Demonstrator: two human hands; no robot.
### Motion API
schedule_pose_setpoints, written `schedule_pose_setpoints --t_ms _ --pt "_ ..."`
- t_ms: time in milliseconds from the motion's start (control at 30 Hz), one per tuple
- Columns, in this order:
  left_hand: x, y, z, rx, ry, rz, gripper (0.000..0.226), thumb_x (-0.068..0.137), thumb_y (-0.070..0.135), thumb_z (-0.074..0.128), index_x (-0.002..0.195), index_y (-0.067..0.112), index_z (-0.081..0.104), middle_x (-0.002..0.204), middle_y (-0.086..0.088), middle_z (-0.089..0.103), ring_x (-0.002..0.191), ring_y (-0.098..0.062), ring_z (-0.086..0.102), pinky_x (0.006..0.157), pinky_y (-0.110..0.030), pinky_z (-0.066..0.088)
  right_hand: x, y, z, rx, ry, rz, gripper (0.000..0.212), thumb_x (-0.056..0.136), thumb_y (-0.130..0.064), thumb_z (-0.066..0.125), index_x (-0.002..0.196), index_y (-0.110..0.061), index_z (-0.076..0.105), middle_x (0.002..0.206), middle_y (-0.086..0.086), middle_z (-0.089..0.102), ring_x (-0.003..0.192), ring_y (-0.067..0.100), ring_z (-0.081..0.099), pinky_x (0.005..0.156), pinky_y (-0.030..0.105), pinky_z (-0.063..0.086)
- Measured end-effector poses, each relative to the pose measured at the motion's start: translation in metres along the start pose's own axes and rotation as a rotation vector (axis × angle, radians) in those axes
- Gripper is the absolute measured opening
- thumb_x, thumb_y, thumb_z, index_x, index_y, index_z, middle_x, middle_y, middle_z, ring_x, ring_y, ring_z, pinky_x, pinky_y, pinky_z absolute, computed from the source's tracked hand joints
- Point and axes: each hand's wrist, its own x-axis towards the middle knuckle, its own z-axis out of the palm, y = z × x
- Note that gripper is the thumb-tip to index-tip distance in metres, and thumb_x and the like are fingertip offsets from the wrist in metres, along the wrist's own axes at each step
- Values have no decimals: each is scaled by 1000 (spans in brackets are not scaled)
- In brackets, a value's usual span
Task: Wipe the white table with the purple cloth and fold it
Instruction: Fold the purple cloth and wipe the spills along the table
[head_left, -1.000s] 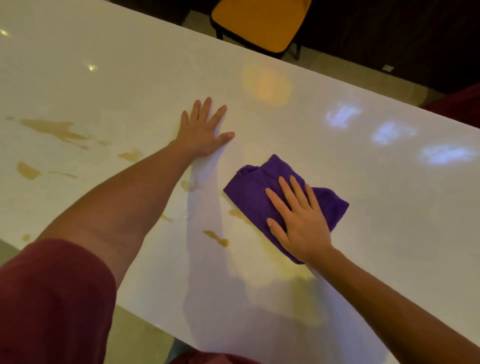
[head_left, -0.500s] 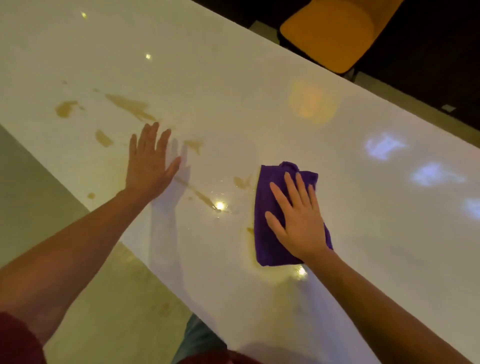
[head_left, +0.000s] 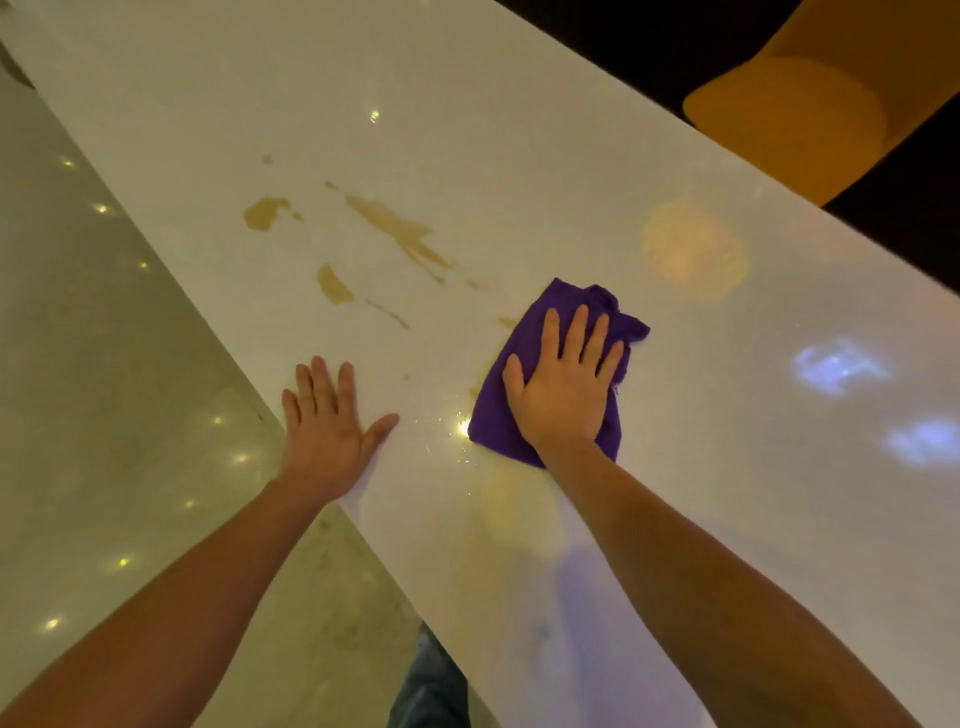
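Note:
A bunched purple cloth (head_left: 524, 332) lies on the glossy white table (head_left: 727, 467), pressed flat under my right hand (head_left: 563, 389), whose fingers are spread over it. My left hand (head_left: 324, 431) rests palm down near the table's near edge, fingers apart, holding nothing. Several brown spill stains (head_left: 400, 231) spread across the tabletop beyond and to the left of the cloth; one small stain (head_left: 506, 322) touches the cloth's left edge.
An orange chair (head_left: 810, 114) stands past the table's far edge at the upper right. A shiny pale floor (head_left: 104, 389) lies to the left of the table's near edge. Light reflections dot the tabletop on the right.
My right hand has slid the cloth left toward the stains. My left hand has shifted left and closer to the table's near edge. The view has swung left.

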Motion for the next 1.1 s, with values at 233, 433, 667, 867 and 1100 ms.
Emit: schedule_pose_setpoints --t_ms 233,433,667,867,1100 --pt "4 -4 -7 52 -60 -27 115 77 84 -18 161 7 -12 166 -30 -15 155 -48 -12 125 -60 2 53 -54 -4 -30 -56 -24 79 103 -62 22 167 -16 15 173 19 14 160 44 7 128 61 7" --pt "29 -21 -38 285 -2 145 99 89 82 8 151 11 38 153 -22 41 139 -42 41 112 -58 32 1 -26 -2 -77 -20 126 80 105 -63 25 167 -14 15 172 23 14 159 44 9 128 61 8" --pt "134 -160 -61 164 68 -2 122 77 94 12 163 8 13 170 -20 9 157 -41 2 124 -60 12 -19 -64 8 -27 4 310 80 103 -61 37 168 -20 14 173 23 11 159 47 6 126 66 2" --pt "165 -192 -28 -23 21 45 132 72 103 11 162 7 -2 170 -20 -9 157 -36 -11 126 -58 6 53 -134 14 -52 9 250 81 100 -65 29 167 -20 17 172 24 14 158 49 8 124 70 4" --pt "162 -194 -32 -29 6 53 126 73 101 1 155 8 -21 168 -21 -20 155 -36 -21 127 -57 2 185 -265 32 -36 -13 104 82 101 -65 26 167 -18 16 172 25 14 157 51 7 123 72 3"
